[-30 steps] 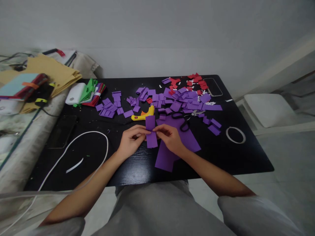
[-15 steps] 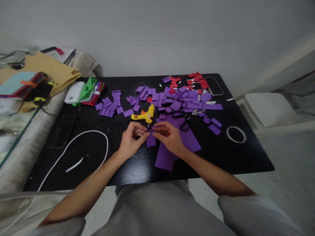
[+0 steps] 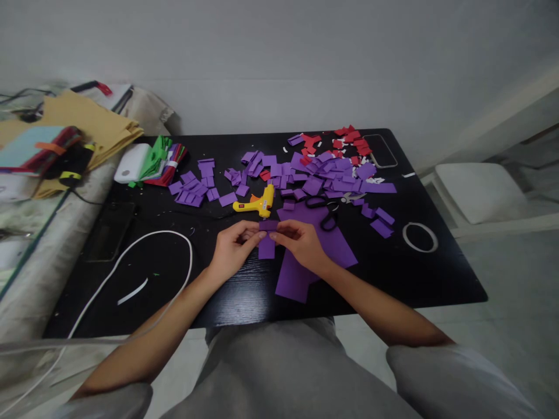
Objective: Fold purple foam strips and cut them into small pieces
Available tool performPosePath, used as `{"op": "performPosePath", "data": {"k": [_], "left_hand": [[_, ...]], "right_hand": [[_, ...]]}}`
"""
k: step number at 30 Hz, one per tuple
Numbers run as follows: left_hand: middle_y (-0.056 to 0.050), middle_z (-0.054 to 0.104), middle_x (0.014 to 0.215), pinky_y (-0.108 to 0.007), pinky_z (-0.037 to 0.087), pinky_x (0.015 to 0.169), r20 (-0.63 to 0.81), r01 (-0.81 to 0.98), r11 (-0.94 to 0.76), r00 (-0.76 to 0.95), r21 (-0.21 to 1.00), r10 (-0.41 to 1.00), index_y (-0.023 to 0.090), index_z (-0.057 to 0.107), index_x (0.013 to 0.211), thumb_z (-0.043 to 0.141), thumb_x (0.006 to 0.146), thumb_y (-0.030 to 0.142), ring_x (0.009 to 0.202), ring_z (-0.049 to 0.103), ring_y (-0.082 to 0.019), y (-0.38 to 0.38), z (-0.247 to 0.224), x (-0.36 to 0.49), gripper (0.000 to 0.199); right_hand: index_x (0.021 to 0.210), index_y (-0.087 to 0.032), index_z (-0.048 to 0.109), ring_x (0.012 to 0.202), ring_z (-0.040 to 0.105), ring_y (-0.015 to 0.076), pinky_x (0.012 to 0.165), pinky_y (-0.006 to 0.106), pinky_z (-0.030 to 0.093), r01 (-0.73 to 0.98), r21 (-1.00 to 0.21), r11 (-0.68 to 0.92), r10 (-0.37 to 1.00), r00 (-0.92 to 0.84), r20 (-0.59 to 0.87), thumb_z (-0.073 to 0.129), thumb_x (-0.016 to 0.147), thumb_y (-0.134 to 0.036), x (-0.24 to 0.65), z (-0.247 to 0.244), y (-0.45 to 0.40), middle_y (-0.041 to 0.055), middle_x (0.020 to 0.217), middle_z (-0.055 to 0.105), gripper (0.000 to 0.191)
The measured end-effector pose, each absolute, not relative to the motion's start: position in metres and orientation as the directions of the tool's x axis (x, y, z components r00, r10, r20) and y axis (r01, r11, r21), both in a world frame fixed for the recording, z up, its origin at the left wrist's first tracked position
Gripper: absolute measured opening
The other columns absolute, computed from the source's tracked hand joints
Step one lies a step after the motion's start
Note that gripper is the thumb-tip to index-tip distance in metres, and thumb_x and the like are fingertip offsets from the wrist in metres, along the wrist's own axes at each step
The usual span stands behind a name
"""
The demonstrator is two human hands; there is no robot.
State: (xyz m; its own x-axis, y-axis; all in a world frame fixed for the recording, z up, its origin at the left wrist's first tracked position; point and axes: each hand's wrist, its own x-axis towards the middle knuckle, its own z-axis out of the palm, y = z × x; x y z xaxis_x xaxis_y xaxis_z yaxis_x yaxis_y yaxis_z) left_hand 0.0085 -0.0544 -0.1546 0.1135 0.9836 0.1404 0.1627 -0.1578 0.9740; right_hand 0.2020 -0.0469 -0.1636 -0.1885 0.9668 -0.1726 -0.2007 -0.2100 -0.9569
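Note:
Between both hands is a small folded piece of purple paper (image 3: 266,247), its lower part hanging toward me and a crosswise part at the top. My left hand (image 3: 234,247) pinches its left side between thumb and fingers. On the right side, my right hand (image 3: 301,241) pinches the same piece, thumb toward the middle. Just beyond the fingers lies a yellow glue gun (image 3: 262,203), its nozzle pointing at the paper. Larger purple sheets (image 3: 294,279) lie partly under my right hand and forearm. Scissors with black handles (image 3: 328,218) rest on those sheets.
Many folded purple paper pieces (image 3: 336,174) and red scraps (image 3: 353,142) spread along the back. A tape ring (image 3: 420,238) lies right. At left are a white cable (image 3: 191,262), a dark phone (image 3: 109,231) and green folded paper (image 3: 156,157). The black table (image 3: 384,279) ends near my body.
The purple piece has tilted so that its top part now shows flat between my fingers. Both hands stay pinched on it in nearly the same place.

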Motion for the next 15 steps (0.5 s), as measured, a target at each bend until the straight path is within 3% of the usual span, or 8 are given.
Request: {"op": "performPosePath", "data": {"k": [15], "left_hand": [[-0.001,0.073,0.071,-0.024,0.053,0.059,0.037,0.129,-0.056,0.149,0.990,0.988,0.018,0.078,0.092,0.081,0.084,0.044,0.061,0.064,-0.013,-0.0530,-0.1588,0.0075,0.028]], "right_hand": [[0.086,-0.021,0.076,0.074,0.072,0.0161,0.075,0.032,0.064,-0.177,-0.964,-0.201,0.959,-0.235,-0.157,0.093,0.066,-0.048,0.2013,-0.1631,-0.0460,0.0005,0.082,0.078,0.038]]}}
